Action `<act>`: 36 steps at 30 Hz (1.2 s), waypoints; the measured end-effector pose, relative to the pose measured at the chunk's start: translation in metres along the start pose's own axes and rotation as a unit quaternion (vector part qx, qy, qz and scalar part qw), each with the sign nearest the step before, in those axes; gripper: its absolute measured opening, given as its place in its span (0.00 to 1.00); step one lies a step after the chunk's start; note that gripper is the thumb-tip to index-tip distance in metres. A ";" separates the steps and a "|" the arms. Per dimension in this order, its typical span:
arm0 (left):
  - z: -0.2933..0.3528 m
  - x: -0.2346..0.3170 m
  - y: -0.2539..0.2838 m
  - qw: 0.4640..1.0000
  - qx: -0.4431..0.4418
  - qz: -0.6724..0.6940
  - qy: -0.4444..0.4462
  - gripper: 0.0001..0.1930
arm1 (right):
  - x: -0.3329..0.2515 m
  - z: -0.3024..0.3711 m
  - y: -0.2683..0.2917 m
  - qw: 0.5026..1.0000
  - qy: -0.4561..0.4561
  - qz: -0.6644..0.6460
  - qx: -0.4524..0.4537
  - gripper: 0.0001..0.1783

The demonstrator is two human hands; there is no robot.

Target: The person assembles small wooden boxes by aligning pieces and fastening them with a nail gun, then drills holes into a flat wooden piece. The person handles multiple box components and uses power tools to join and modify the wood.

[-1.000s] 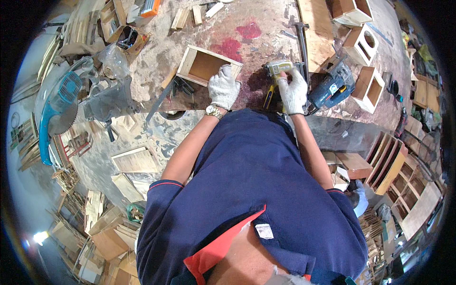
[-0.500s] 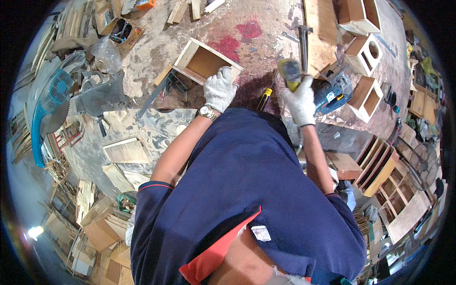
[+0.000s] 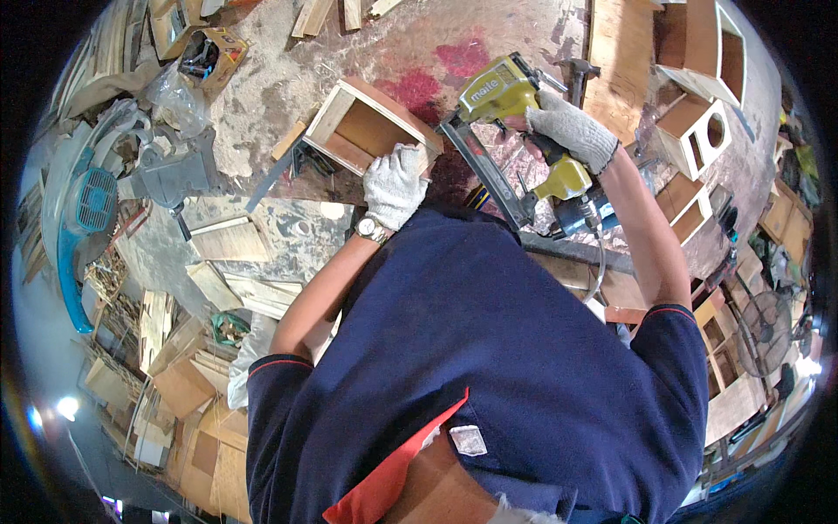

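An open wooden box (image 3: 367, 127) lies on the dusty workbench (image 3: 288, 61) in front of me. My left hand (image 3: 394, 185), in a white knit glove with a wristwatch, presses on the box's near edge. My right hand (image 3: 569, 131), also gloved, grips the handle of a yellow pneumatic nail gun (image 3: 506, 96) lifted above the bench to the right of the box. The gun's long dark magazine (image 3: 484, 179) slants down toward my chest, and an air hose hangs from its base.
Finished wooden boxes with round holes (image 3: 698, 131) stand at the right. A blue-guarded power saw (image 3: 87, 210) sits at the left among offcuts. A cardboard box (image 3: 209, 52) and wood scraps lie at the back. Stacked boards cover the floor at lower left.
My right hand has lifted the nail gun off the bench and swung it up to the right of the box. My left hand stays on the box.
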State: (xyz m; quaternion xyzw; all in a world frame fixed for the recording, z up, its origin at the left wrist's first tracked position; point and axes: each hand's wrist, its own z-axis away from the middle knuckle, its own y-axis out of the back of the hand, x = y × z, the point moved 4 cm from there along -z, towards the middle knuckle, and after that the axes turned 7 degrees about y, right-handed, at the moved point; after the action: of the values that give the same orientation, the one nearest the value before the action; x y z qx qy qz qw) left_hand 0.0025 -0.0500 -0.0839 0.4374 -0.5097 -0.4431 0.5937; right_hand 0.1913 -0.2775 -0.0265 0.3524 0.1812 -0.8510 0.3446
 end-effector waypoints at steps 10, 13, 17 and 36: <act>0.000 0.001 0.001 1.000 -0.013 0.002 -0.002 0.22 | 0.026 -0.031 0.003 0.994 -0.053 -0.045 -0.081 0.17; 0.000 0.000 0.002 1.000 -0.012 0.005 -0.003 0.22 | 0.024 -0.029 0.002 0.995 -0.050 -0.041 -0.078 0.15; 0.001 -0.001 0.001 1.000 0.000 0.005 -0.004 0.23 | 0.019 -0.025 0.002 0.993 -0.072 -0.063 -0.075 0.16; 0.002 -0.002 0.000 1.000 -0.007 0.004 0.011 0.23 | 0.032 -0.025 0.010 0.993 -0.062 -0.059 -0.084 0.17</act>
State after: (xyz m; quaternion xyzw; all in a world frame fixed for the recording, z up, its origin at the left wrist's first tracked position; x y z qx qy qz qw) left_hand 0.0004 -0.0479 -0.0840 0.4358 -0.5016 -0.4393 0.6045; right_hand 0.1937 -0.2848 -0.0678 0.2571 0.2508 -0.8719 0.3329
